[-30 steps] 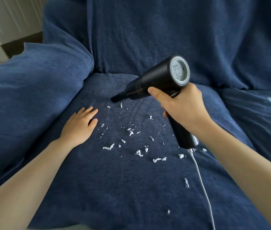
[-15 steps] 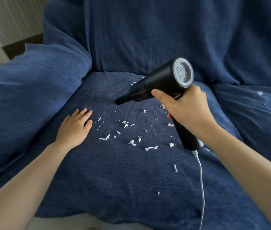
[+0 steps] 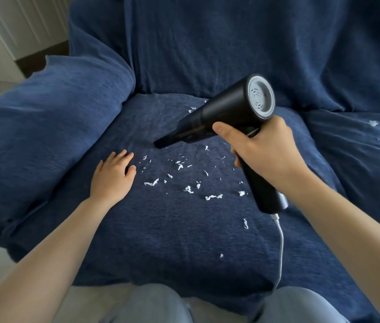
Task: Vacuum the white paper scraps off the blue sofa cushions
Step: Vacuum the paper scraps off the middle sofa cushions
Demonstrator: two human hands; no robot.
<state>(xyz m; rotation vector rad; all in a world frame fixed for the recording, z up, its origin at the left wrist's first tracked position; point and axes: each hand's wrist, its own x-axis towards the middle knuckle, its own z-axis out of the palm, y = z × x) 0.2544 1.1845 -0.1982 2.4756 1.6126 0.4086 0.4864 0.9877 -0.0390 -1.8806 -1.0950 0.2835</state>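
nozzle dropped toward cushion [image 3: 161, 229]; right hand [image 3: 263, 155] grip clamped on vacuum [image 3: 226, 113] handle; scraps [image 3: 186, 178] beneath.

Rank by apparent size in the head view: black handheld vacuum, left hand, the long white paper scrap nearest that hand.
1. Black handheld vacuum
2. Left hand, though nearness may skew this
3. Long white paper scrap

Right hand [image 3: 263, 155] gripping black vacuum [image 3: 221, 113], paper scraps [image 3: 189, 183], blue cushion [image 3: 172, 229]
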